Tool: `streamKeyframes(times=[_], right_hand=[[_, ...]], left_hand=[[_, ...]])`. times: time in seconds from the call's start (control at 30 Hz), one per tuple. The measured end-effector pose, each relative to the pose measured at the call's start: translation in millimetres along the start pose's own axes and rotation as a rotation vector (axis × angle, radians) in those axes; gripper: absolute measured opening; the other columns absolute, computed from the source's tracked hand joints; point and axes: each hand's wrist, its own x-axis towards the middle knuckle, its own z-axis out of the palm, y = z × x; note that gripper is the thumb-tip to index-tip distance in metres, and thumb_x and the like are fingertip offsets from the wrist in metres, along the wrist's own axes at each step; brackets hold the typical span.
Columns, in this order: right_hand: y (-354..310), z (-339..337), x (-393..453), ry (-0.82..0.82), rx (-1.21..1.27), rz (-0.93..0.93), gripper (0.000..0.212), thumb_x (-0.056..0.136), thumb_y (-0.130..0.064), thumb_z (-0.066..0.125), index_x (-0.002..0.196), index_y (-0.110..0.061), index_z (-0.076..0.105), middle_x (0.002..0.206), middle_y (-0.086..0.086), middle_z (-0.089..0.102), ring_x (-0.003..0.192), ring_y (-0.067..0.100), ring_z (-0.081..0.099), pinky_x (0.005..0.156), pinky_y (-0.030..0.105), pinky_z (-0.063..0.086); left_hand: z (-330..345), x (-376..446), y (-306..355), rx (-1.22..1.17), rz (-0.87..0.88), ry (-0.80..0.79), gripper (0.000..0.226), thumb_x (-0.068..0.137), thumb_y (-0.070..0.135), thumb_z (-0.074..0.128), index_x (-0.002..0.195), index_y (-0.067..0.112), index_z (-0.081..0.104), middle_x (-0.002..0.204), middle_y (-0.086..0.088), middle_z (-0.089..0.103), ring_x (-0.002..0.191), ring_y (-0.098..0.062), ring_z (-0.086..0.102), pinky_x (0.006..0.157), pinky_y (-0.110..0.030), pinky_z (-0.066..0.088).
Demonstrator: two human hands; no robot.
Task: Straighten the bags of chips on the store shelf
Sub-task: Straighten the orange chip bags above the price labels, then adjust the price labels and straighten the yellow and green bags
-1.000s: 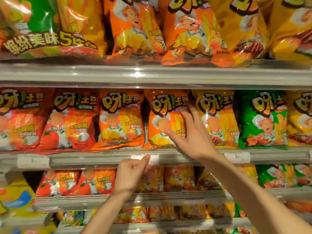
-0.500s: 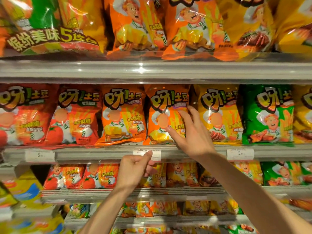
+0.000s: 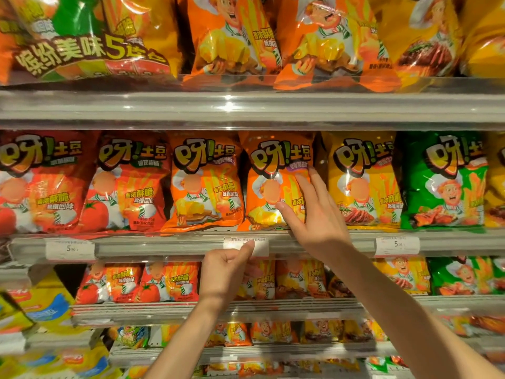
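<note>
A row of chip bags stands on the middle shelf (image 3: pixel 169 246): red ones at the left, two orange, a yellow, a green. My right hand (image 3: pixel 314 214) rests flat, fingers spread, on the right side of the second orange bag (image 3: pixel 270 181), thumb on its lower front. That bag leans slightly. My left hand (image 3: pixel 226 272) is loosely curled below the shelf edge, thumb tip on the white price label (image 3: pixel 261 246). It holds nothing that I can see.
The neighbouring orange bag (image 3: pixel 203 181) and yellow bag (image 3: pixel 360 179) stand close on either side. Larger bags fill the upper shelf (image 3: pixel 246 105). Smaller bags line the lower shelves (image 3: pixel 169 307). Price tags (image 3: pixel 396 245) sit along the rail.
The view has drifted slightly, so the shelves sit a little lower in frame. My right hand stays on the orange bag, fingers a bit higher. The left hand keeps its place at the label.
</note>
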Motion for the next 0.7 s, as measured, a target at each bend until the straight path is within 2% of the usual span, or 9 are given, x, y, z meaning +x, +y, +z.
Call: streamKeyframes(times=[0.1, 0.23, 0.33, 0.43, 0.47, 0.53, 0.6, 0.67, 0.7], right_hand=[[-4.1, 1.5, -5.4, 0.019, 0.028, 0.013, 0.073, 0.098, -0.065, 0.040, 0.159, -0.032, 0.017, 0.170, -0.009, 0.003, 0.155, 0.012, 0.009, 0.120, 0.031, 0.015], [-8.8, 7.1, -24.9, 0.024, 0.078, 0.107, 0.077, 0.097, -0.058, 0.049, 0.160, -0.031, 0.015, 0.170, -0.008, 0.001, 0.155, 0.009, 0.003, 0.124, 0.035, 0.010], [-7.9, 12.9, -52.6, 0.062, 0.031, 0.111, 0.078, 0.097, -0.060, 0.048, 0.160, -0.026, 0.017, 0.170, -0.002, 0.006, 0.156, 0.015, 0.007, 0.124, 0.040, 0.014], [-7.8, 14.7, -89.6, 0.084, 0.074, 0.136, 0.075, 0.096, -0.057, 0.052, 0.159, -0.027, 0.024, 0.170, -0.001, 0.012, 0.156, 0.015, 0.009, 0.124, 0.049, 0.021], [-7.4, 15.5, -104.0, 0.092, 0.120, 0.138, 0.074, 0.095, -0.053, 0.055, 0.158, -0.027, 0.027, 0.169, -0.001, 0.015, 0.156, 0.017, 0.012, 0.122, 0.054, 0.025], [-4.0, 18.5, -135.0, 0.104, 0.179, 0.153, 0.073, 0.093, -0.048, 0.057, 0.156, -0.024, 0.032, 0.168, 0.001, 0.020, 0.155, 0.021, 0.018, 0.117, 0.060, 0.032], [0.0, 21.8, -163.0, 0.080, 0.178, 0.221, 0.072, 0.091, -0.047, 0.058, 0.155, -0.024, 0.032, 0.165, -0.001, 0.027, 0.153, 0.018, 0.024, 0.116, 0.057, 0.035], [3.6, 23.1, -183.9, 0.024, 0.213, 0.318, 0.073, 0.090, -0.047, 0.061, 0.154, -0.027, 0.033, 0.159, -0.007, 0.037, 0.148, 0.013, 0.034, 0.114, 0.051, 0.040], [6.2, 23.1, -192.0, 0.000, 0.235, 0.346, 0.072, 0.089, -0.047, 0.063, 0.153, -0.027, 0.035, 0.154, -0.010, 0.043, 0.143, 0.010, 0.040, 0.112, 0.046, 0.043]], left_hand=[[0.9, 0.6, -2.8, -0.042, -0.043, 0.018, 0.045, 0.093, 0.042, 0.068, 0.058, 0.016, 0.080, 0.060, -0.008, 0.077, 0.062, -0.027, 0.076, 0.072, -0.053, 0.062], [-0.4, -0.6, -13.1, 0.035, 0.009, 0.020, 0.044, 0.096, 0.048, 0.062, 0.067, 0.020, 0.080, 0.060, 0.000, 0.077, 0.060, -0.020, 0.076, 0.070, -0.047, 0.064], [-6.5, -5.9, -22.6, 0.125, 0.113, -0.043, 0.035, 0.099, 0.045, 0.059, 0.076, 0.027, 0.078, 0.069, 0.008, 0.078, 0.069, -0.009, 0.075, 0.075, -0.039, 0.062], [-15.7, -15.9, -34.2, 0.193, 0.194, -0.160, 0.018, 0.096, 0.047, 0.060, 0.101, 0.035, 0.073, 0.094, 0.019, 0.075, 0.091, -0.002, 0.071, 0.079, -0.020, 0.056], [-19.8, -20.1, -38.5, 0.206, 0.205, -0.184, 0.025, 0.094, 0.051, 0.059, 0.111, 0.035, 0.070, 0.105, 0.022, 0.072, 0.100, -0.001, 0.069, 0.084, -0.020, 0.055], [-28.1, -29.1, -48.5, 0.252, 0.235, -0.214, 0.046, 0.089, 0.063, 0.055, 0.127, 0.038, 0.061, 0.124, 0.024, 0.065, 0.116, -0.001, 0.062, 0.097, -0.028, 0.052], [-34.8, -39.0, -55.8, 0.300, 0.249, -0.223, 0.055, 0.088, 0.068, 0.053, 0.135, 0.040, 0.055, 0.136, 0.022, 0.059, 0.125, -0.002, 0.056, 0.102, -0.034, 0.050], [-37.2, -49.4, -63.8, 0.340, 0.259, -0.209, 0.055, 0.090, 0.069, 0.052, 0.137, 0.042, 0.052, 0.139, 0.022, 0.055, 0.127, 0.003, 0.052, 0.103, -0.027, 0.047], [-36.6, -55.1, -67.1, 0.357, 0.264, -0.200, 0.054, 0.089, 0.071, 0.052, 0.136, 0.043, 0.052, 0.138, 0.025, 0.054, 0.125, 0.011, 0.050, 0.101, -0.018, 0.044]])
